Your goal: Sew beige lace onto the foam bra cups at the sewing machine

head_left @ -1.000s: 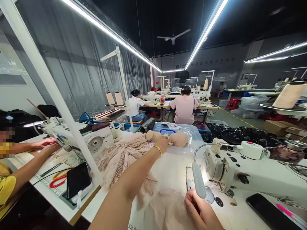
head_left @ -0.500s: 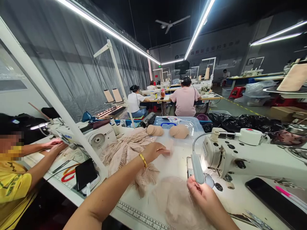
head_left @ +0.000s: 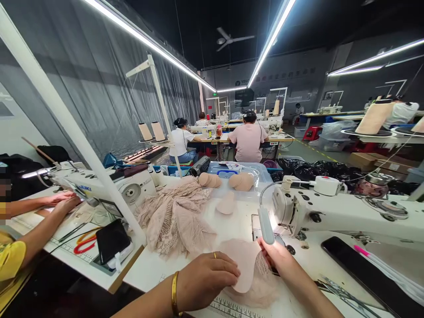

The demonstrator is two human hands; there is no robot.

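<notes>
A beige cup pad [head_left: 244,267] lies over a piece of beige lace fabric [head_left: 266,289] at the front of the sewing table. My left hand [head_left: 209,279], with a gold ring and bracelet, grips the pad's lower left edge, fingers together. At the pad's upper right corner, my right hand [head_left: 274,255] pinches its edge; a grey lamp head partly covers the fingertips. Just right of them stands a white sewing machine [head_left: 291,212]. Farther back lies a single loose pad [head_left: 226,204]. Left of it is a heap of lace fabric [head_left: 179,216].
Two pad stacks [head_left: 210,179] sit by a clear plastic bin [head_left: 265,173]. The gooseneck lamp [head_left: 266,226] hangs over my right fingers. Right are a black phone [head_left: 357,269] and metal scissors [head_left: 344,291]. A co-worker's hands [head_left: 62,201] work at the left machine [head_left: 109,190].
My left hand has come back from the far side of the table toward me and now holds a cup pad over the lace. A loose pad now shows clearly where the hand was.
</notes>
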